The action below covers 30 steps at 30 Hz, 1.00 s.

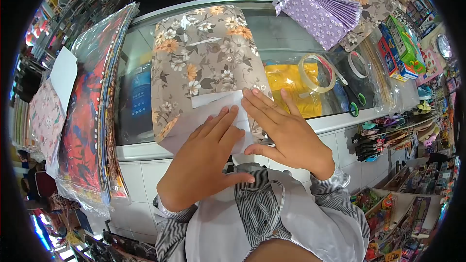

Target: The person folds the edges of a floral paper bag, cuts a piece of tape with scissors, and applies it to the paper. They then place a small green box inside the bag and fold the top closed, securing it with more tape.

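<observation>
On the glass counter lies a sheet of floral wrapping paper (pixel 208 58), brown with white and orange flowers. Its near end is folded over, so the white back (pixel 194 123) faces up. My left hand (pixel 206 153) rests on that white fold, fingers stretched out and pointing away from me. Beside it my right hand (pixel 286 128) lies flat near the fold's right edge, fingers spread and thumb apart. Both hands touch the paper and hold nothing. What is under the fold is hidden.
Right of the paper are a yellow packet (pixel 291 80), a roll of clear tape (pixel 304 78), scissors (pixel 350 97) with black-green handles and a smaller tape roll (pixel 358 64). A pleated purple paper piece (pixel 318 14) lies behind. Plastic-covered wrapping sheets (pixel 90 111) stack at left.
</observation>
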{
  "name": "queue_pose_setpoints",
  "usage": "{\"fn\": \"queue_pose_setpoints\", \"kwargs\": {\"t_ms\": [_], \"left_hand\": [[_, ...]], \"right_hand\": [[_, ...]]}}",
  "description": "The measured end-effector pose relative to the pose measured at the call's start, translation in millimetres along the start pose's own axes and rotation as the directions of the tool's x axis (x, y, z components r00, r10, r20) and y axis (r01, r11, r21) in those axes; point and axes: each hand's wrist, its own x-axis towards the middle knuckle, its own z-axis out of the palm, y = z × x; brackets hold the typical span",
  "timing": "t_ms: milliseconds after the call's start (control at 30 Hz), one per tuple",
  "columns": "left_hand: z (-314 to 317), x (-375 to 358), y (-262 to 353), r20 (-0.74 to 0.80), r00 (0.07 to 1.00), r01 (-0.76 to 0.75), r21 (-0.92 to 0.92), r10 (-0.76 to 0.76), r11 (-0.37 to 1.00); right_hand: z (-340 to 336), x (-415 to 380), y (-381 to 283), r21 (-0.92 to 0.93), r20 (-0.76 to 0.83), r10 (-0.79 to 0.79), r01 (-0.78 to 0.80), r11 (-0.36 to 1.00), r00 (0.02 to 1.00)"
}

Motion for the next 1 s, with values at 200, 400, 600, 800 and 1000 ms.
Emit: {"fn": "queue_pose_setpoints", "kwargs": {"t_ms": [200,400,600,800,1000], "left_hand": [[-8,-43,11,-0.437,0.876,-0.185,0.082,0.202,0.979],[23,-73,-39,-0.709,0.692,0.222,0.029,-0.136,0.975],[19,-76,-49,-0.475,0.863,0.289,0.181,-0.174,0.940],[-2,-70,-46,-0.354,0.917,0.259,0.181,-0.183,0.949],[-17,-64,-52,-0.241,0.964,0.188,0.314,-0.113,0.931]], "right_hand": [[4,-2,1,-0.034,-0.019,-0.019,0.018,0.999,1.000],[-1,0,-8,0.034,-0.041,0.054,-0.053,0.998,0.998],[-4,13,-37,0.020,-0.124,-0.248,0.252,0.968,0.961],[11,48,-33,0.204,-0.067,-0.440,0.443,0.873,0.896],[14,67,-36,0.168,0.024,-0.475,0.465,0.869,0.879]]}}
